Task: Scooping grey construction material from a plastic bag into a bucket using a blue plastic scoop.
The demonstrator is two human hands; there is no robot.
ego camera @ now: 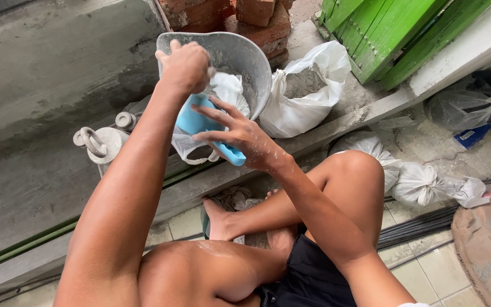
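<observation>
light-blue scoop (200,122) tilted, handle toward viewer, over crumpled white plastic bag (228,94).

Blue scoop (200,122), grey bucket (240,54), white bags (305,105), green boards (393,34).

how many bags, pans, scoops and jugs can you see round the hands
white plastic bags: 5 (one at the hands, one open with grey powder, three on the floor)
grey pan: 1
blue scoop: 1
white jug: 1
total: 8
</observation>
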